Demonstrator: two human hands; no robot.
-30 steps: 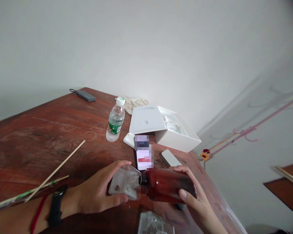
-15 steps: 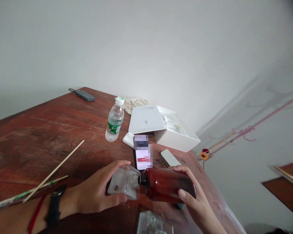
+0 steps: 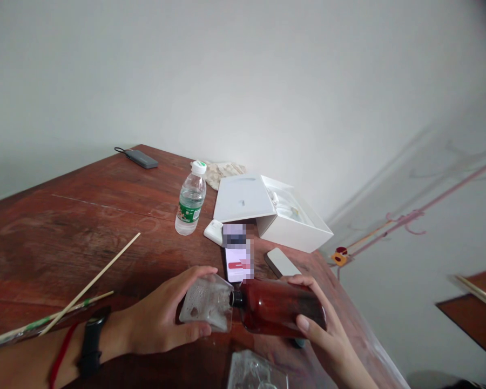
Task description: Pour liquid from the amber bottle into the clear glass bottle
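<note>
My left hand (image 3: 157,319) grips a clear, flat plastic bottle (image 3: 206,302), held on its side above the table. My right hand (image 3: 319,329) holds a dark amber bottle (image 3: 279,308) lying almost level, its base toward the right. The amber bottle's black neck (image 3: 237,299) meets the clear bottle's mouth, and the two are joined end to end. A black watch strap (image 3: 91,342) and a red cord (image 3: 60,346) circle my left wrist.
A reddish wooden table (image 3: 85,243) holds a water bottle (image 3: 190,200), a white box (image 3: 295,219) with its lid (image 3: 241,198), a phone (image 3: 237,262), a grey power bank (image 3: 281,263), a thin wooden stick (image 3: 89,283), and a clear plastic packet (image 3: 255,373).
</note>
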